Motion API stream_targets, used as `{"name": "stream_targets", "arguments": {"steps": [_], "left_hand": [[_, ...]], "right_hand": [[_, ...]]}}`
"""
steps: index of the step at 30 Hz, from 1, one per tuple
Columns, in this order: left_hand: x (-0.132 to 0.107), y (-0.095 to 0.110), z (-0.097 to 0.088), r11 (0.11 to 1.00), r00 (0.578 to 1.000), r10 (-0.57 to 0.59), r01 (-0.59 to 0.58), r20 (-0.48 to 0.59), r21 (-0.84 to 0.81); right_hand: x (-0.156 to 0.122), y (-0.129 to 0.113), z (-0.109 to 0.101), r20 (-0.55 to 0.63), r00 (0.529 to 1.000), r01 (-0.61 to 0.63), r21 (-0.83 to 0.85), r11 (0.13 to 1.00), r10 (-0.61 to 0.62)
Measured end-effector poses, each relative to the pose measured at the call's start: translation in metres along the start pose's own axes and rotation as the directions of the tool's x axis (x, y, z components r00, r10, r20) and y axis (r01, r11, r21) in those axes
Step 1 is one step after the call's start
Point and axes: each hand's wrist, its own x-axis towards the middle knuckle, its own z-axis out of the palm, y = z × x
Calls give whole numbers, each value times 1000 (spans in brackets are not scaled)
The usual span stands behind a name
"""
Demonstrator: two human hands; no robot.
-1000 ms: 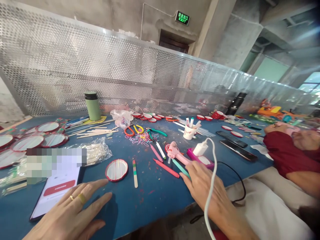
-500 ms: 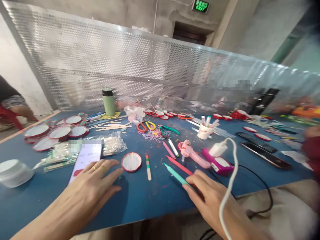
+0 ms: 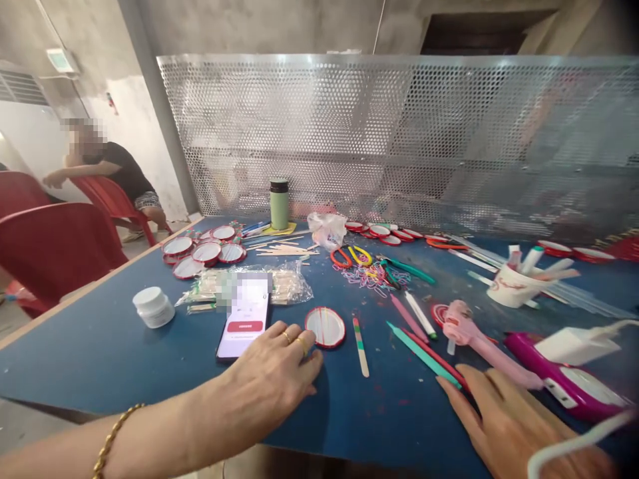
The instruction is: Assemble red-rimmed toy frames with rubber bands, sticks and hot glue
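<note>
My left hand (image 3: 279, 369) is beside the lit phone (image 3: 244, 336), fingers loosely bent downward and nothing visible in them. Its fingertips are at the left edge of a round white disc with a red rim (image 3: 325, 328); I cannot tell if they touch it. A craft stick with coloured bands (image 3: 360, 347) lies right of the disc. My right hand (image 3: 509, 409) has thumb and forefinger apart at the near end of a teal marker (image 3: 424, 356), which rests on the table. Close along that marker lies a red marker (image 3: 439, 359), its near end partly hidden by the fingers.
Right: a pink glue-gun-like tool (image 3: 484, 342), a purple power strip (image 3: 564, 379) with a white charger, a marker cup (image 3: 514, 286). Behind: pliers (image 3: 407, 268), paper clips (image 3: 367, 278), a green bottle (image 3: 279, 206). Left: a white jar (image 3: 152, 307), red-rimmed discs (image 3: 206, 253). Someone sits beyond.
The view has swung left. My right fingers have let go of the teal marker, now beside the red one. My left hand has moved right, closer to the disc, its fingers more bent.
</note>
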Motion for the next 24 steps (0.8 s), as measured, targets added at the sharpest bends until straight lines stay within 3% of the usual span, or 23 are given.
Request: {"name": "stream_targets", "arguments": {"steps": [3, 5, 9, 13, 15, 19, 21, 24], "left_hand": [[11, -8, -10, 1000, 1000, 24, -24, 6, -4], [17, -16, -16, 1000, 1000, 22, -22, -12, 1], [22, -30, -19, 999, 999, -39, 39, -9, 34], [25, -33, -13, 998, 998, -54, 54, 15, 25], [29, -32, -8, 996, 995, -92, 92, 25, 5], [46, -30, 1, 989, 991, -132, 134, 36, -57], [54, -30, 4, 987, 988, -141, 146, 67, -66], [61, -32, 5, 980, 976, -169, 181, 136, -83]], "right_hand": [[10, -8, -1, 116, 985, 143, -155, 977, -125], [19, -14, 0, 106, 984, 160, -191, 968, -141], [33, -25, 0, 67, 991, 127, -250, 960, -114], [29, -30, -19, 52, 995, 93, -251, 964, -82], [24, -34, -34, 24, 998, 57, -171, 984, -54], [28, -51, -54, -17, 985, 174, 76, 982, -173], [37, -63, -54, 1, 947, 312, 218, 925, -320], [51, -74, -45, 31, 924, 353, 315, 881, -381]]}}
